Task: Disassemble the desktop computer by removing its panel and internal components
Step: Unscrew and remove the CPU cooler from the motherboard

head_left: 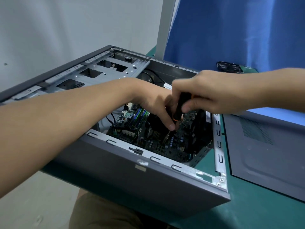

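While panel point(264, 154) lies at desk's point(247, 212) right edge, screwdriver point(179, 108) is gripped by right hand point(206, 90), steadied by straight fingers point(170, 124) of left hand point(153, 98), likely to seat tip on motherboard point(165, 146).

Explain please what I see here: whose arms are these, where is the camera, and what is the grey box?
This single picture comes from a camera worn on a person's head, looking down at their own bare hands. The grey box is a desktop computer case lying open on a green table. Inside is its motherboard, the green circuit board. The right hand grips a screwdriver with a black and orange handle, pointed down at the board. The left hand reaches in beside its tip; whether it pinches anything is hidden. The removed side panel lies on the table, right of the case.
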